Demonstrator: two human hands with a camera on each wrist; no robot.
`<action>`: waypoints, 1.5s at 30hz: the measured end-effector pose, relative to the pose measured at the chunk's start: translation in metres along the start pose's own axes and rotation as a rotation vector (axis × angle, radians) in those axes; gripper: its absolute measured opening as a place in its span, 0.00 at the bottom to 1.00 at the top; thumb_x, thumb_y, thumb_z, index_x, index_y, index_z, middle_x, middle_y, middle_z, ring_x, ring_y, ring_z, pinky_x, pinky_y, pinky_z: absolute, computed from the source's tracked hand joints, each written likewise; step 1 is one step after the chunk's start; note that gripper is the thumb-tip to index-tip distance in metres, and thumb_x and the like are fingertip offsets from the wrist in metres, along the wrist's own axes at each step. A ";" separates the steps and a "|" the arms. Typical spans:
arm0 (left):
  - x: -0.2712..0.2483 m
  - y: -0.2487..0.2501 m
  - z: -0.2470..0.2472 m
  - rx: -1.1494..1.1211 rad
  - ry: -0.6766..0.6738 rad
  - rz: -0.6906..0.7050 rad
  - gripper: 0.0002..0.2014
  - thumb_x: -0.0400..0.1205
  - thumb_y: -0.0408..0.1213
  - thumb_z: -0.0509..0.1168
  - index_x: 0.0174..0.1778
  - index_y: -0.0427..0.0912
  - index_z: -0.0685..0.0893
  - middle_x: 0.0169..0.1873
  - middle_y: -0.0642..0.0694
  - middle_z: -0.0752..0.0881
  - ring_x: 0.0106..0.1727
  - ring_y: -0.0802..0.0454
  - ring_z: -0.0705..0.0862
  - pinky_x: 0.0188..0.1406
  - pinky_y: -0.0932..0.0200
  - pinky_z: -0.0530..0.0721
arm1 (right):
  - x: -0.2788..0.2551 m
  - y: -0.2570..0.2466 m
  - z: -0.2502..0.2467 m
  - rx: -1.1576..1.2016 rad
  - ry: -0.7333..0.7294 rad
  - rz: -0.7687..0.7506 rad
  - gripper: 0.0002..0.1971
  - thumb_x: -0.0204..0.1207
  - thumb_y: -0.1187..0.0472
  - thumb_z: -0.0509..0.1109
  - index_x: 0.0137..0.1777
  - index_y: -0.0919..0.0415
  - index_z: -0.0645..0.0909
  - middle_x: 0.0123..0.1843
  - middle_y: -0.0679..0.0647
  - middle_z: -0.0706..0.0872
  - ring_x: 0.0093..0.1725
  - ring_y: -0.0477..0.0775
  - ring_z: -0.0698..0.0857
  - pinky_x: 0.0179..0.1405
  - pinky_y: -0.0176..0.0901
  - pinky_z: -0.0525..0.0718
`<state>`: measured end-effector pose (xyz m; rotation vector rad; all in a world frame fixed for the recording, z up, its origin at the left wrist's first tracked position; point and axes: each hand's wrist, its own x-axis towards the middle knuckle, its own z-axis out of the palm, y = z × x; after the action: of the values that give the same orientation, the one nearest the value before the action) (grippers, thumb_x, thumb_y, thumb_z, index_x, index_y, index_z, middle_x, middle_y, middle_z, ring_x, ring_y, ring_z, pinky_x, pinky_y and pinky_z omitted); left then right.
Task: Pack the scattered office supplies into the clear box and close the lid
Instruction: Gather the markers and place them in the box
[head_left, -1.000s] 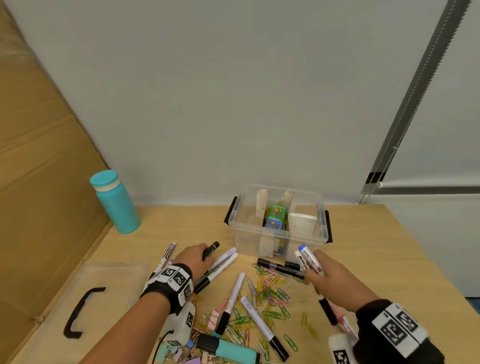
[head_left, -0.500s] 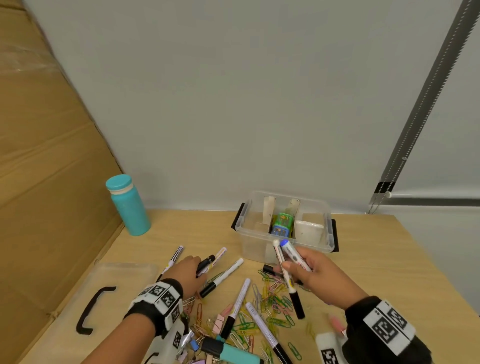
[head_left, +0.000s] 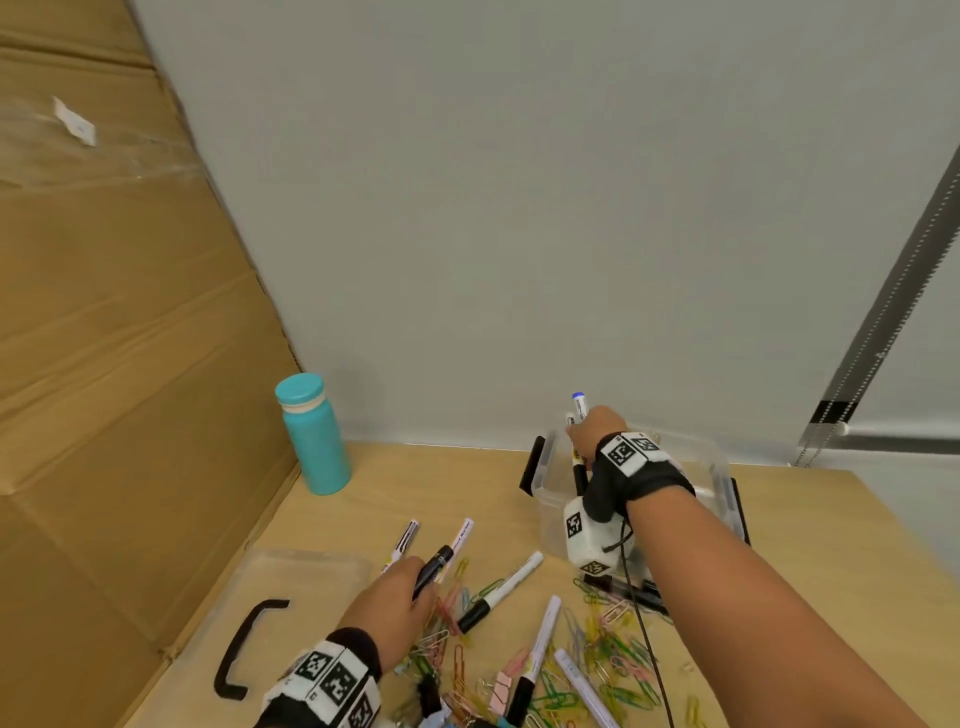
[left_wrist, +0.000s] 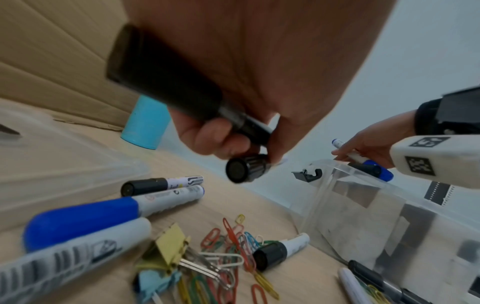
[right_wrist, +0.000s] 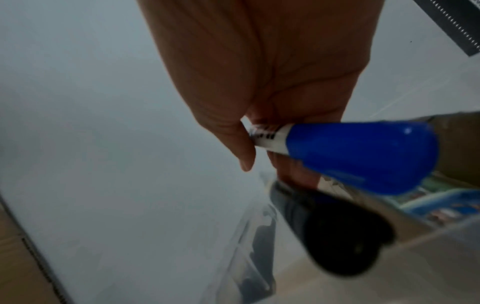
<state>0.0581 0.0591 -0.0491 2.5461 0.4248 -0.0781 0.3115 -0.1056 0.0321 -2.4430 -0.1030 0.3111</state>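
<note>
Crowding the table: paper clips; left grip clasps black marker, right grip markers.

No readable text anywhere. Print on the markers lying on my desk is too blurred to make out. Square black-and-white coded tags on my wristbands carry patterns only, no letters.

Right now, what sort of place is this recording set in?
Probably an office or a lab workspace: a wooden table against a plain wall, a large cardboard box beside it, markers and paper clips scattered around.
</note>
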 end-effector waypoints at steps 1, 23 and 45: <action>0.001 0.000 0.000 -0.004 -0.004 0.005 0.09 0.87 0.46 0.53 0.57 0.48 0.73 0.50 0.46 0.81 0.48 0.48 0.83 0.49 0.55 0.81 | 0.003 -0.003 0.002 -0.019 -0.012 0.021 0.09 0.81 0.60 0.62 0.52 0.67 0.76 0.48 0.61 0.83 0.44 0.62 0.82 0.42 0.46 0.78; 0.007 0.012 0.003 -0.202 -0.062 0.134 0.09 0.87 0.48 0.52 0.42 0.53 0.70 0.31 0.51 0.74 0.31 0.56 0.72 0.35 0.62 0.71 | -0.070 0.051 -0.012 0.005 0.202 -0.263 0.22 0.81 0.67 0.58 0.75 0.59 0.69 0.75 0.55 0.71 0.70 0.56 0.75 0.71 0.49 0.73; 0.147 0.200 0.009 0.315 -0.047 0.009 0.16 0.85 0.42 0.58 0.62 0.34 0.79 0.59 0.37 0.85 0.60 0.39 0.84 0.53 0.53 0.80 | -0.082 0.155 -0.019 -0.308 0.315 -0.076 0.35 0.84 0.45 0.45 0.83 0.67 0.45 0.86 0.62 0.46 0.84 0.59 0.53 0.82 0.50 0.58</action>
<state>0.2616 -0.0636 0.0253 2.8481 0.4099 -0.2171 0.2360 -0.2504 -0.0352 -2.7507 -0.1126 -0.1357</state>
